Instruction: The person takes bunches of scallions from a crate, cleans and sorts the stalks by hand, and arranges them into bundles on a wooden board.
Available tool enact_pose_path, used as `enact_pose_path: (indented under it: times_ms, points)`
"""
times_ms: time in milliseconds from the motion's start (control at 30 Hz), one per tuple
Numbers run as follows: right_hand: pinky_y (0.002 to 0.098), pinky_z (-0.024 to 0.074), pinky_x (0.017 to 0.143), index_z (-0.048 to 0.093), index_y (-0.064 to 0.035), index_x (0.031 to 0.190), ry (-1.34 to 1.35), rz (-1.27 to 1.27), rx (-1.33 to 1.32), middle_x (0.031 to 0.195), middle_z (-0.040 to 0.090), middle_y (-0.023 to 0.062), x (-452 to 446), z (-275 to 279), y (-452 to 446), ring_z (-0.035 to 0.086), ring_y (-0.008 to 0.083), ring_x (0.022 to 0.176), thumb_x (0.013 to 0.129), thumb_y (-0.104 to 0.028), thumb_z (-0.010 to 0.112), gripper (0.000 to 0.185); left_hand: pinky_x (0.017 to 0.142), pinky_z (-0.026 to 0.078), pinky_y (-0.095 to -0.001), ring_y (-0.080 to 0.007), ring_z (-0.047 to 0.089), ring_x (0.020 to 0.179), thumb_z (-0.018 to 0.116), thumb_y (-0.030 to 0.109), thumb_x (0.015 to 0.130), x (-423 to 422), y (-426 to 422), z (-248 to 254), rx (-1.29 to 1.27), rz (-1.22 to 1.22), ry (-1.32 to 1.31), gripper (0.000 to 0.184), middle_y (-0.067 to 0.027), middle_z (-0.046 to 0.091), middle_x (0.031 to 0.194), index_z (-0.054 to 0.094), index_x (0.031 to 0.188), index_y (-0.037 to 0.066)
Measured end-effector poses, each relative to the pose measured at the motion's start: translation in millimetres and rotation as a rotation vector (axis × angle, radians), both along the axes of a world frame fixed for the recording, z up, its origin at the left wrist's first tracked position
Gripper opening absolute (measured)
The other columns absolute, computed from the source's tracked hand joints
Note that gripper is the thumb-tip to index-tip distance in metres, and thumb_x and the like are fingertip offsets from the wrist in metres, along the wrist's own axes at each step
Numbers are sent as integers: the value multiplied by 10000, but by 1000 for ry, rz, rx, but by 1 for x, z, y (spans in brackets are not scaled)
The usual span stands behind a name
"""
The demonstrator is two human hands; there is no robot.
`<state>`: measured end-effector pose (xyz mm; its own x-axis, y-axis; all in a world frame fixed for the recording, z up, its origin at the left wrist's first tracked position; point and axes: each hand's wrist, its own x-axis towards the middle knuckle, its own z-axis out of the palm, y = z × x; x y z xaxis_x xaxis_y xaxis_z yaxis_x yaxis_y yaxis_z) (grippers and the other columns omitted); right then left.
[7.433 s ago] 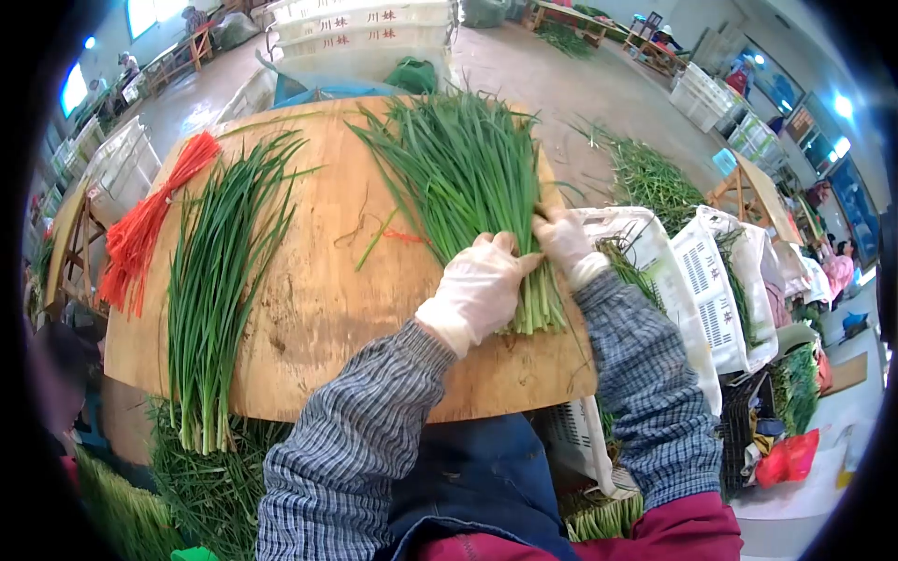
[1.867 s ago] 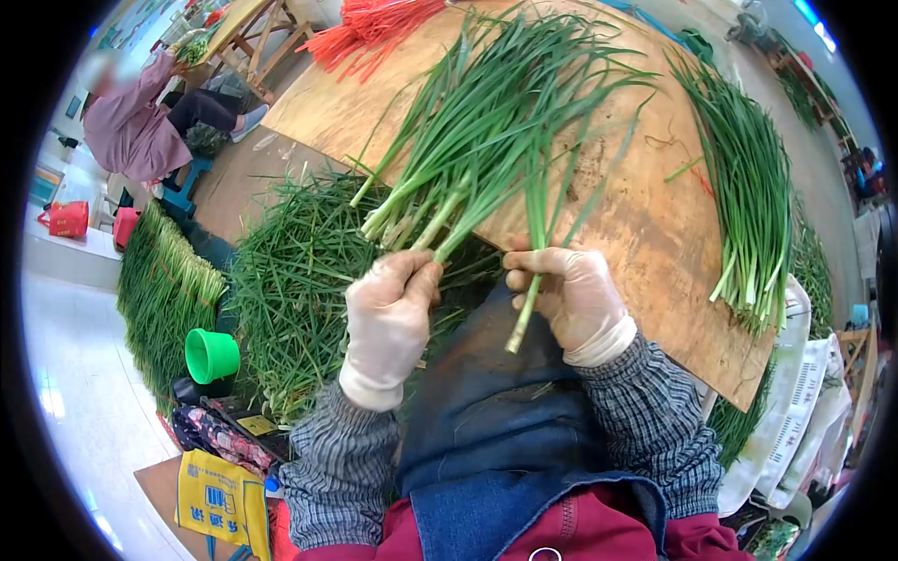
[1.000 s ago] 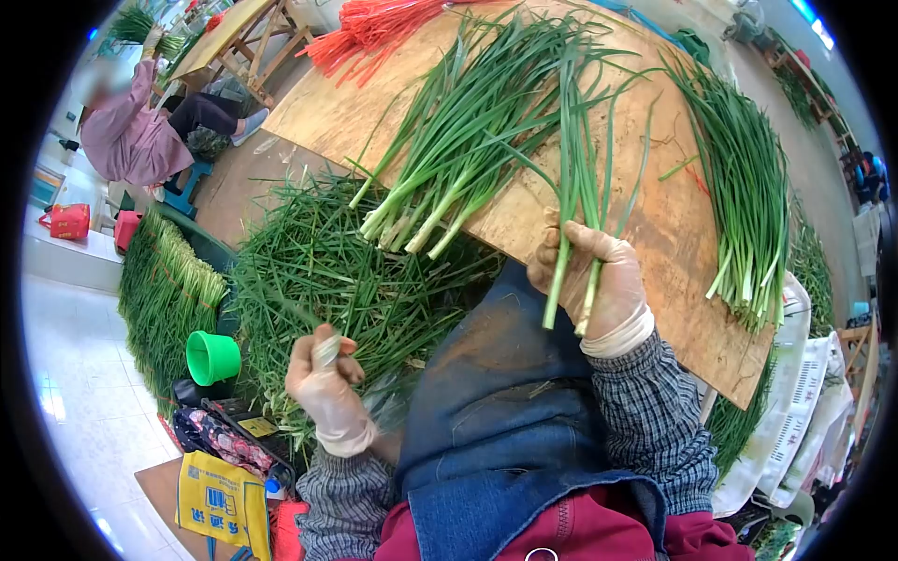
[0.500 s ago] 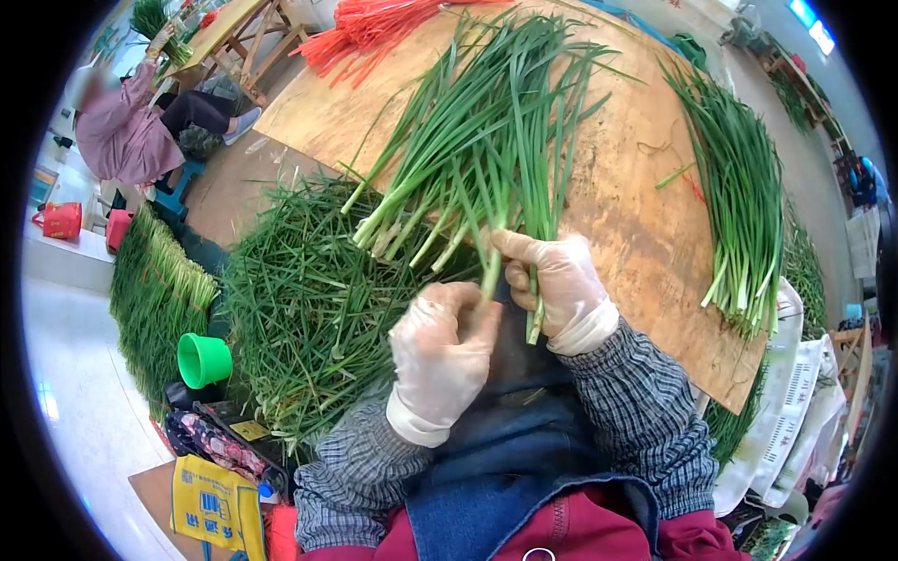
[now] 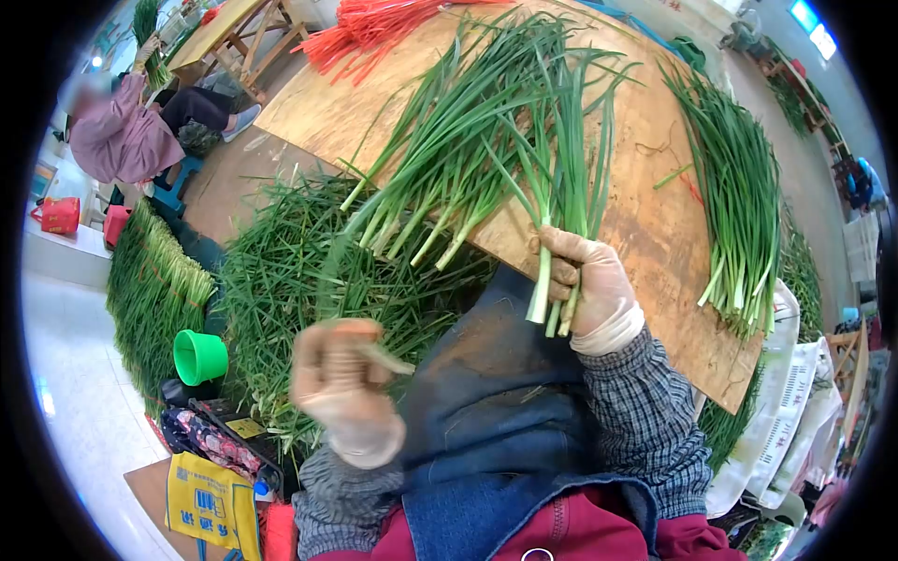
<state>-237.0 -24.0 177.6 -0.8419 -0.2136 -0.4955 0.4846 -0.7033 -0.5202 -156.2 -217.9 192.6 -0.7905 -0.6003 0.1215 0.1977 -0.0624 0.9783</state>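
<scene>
My right hand (image 5: 589,280), in a whitish glove, is closed round a few green stalks (image 5: 544,271) whose pale ends point down past the table's near edge. Blurred by motion, my left hand (image 5: 346,383) is closed over the heap of loose leaves (image 5: 299,280), with a pale strip between its fingers. On the wooden table (image 5: 645,224), a loose pile of green stalks (image 5: 440,168) lies left of my right hand. A thicker row of stalks (image 5: 739,206) rests along the table's right side.
Red strips (image 5: 374,28) lie at the table's far edge. A seated person (image 5: 122,136) holds greens at upper left. Stacked greens (image 5: 159,299), a green bucket (image 5: 200,357) and a yellow bag (image 5: 213,500) are on the left. White crates (image 5: 786,421) stand at right.
Since half a second ago, my left hand has moved left and down, away from my right hand, with a pale strip. My right hand has shifted slightly right with its stalks.
</scene>
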Motion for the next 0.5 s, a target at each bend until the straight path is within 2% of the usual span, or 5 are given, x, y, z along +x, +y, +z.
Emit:
enact_pose_path:
  times_ms: [33,133,233,367,500]
  points:
    - [181,302,389,560,34,823,-19,3,10,597,496,10,0,4,1,388,50,430,824,-22,566,56,362,261,-173,-24,379,413,564,219,892,2,-20,-10,-7,131,18,224,2,520,558,586,745,52]
    - [187,311,404,566,29,820,-19,-12,24,632,529,35,0,4,1,399,59,445,820,-35,579,65,381,337,-216,-70,461,458,595,143,865,12,-69,-46,-213,51,-149,124,-37,572,611,588,793,42]
    - [191,320,407,572,26,827,-50,22,39,647,547,48,-2,-3,-2,411,64,452,814,-37,587,66,388,359,-236,-100,465,458,631,128,830,-1,-46,-53,-873,-45,-24,104,-43,560,610,588,773,52]
    - [180,292,363,550,10,903,-80,19,279,720,572,60,-3,3,-7,376,39,432,815,-82,578,131,481,451,-287,-189,570,549,670,169,782,-45,13,-15,-1268,-75,65,159,-94,580,666,605,739,31]
    - [219,326,379,592,-28,771,-84,117,231,564,479,-6,-9,3,-9,381,77,397,769,-121,645,106,536,463,-379,-308,603,602,594,297,828,-83,32,-20,-1428,-279,-426,309,-164,599,670,609,687,23]
